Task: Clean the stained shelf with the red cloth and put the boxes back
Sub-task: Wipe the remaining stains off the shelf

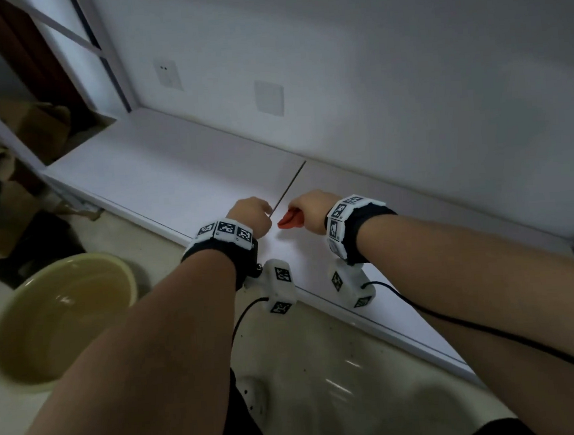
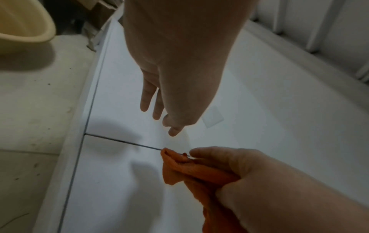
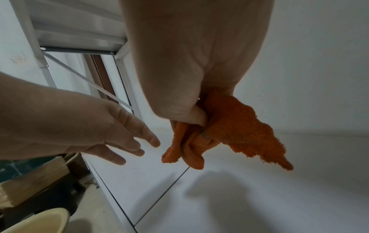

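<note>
Red cloth hangs bunched in the right hand, whose fingers curl tightly round it, loose corners drooping above the white shelf board. It hovers just beside the dark seam that splits the board, not clearly touching the surface. Left hand floats on the other side of that seam, near the cloth, holding nothing, its fingers extended and relaxed. A yellow basin of murky water stands on the floor well apart from the seam, off the board's front edge. Cardboard boxes sit beyond the board's far end.
</note>
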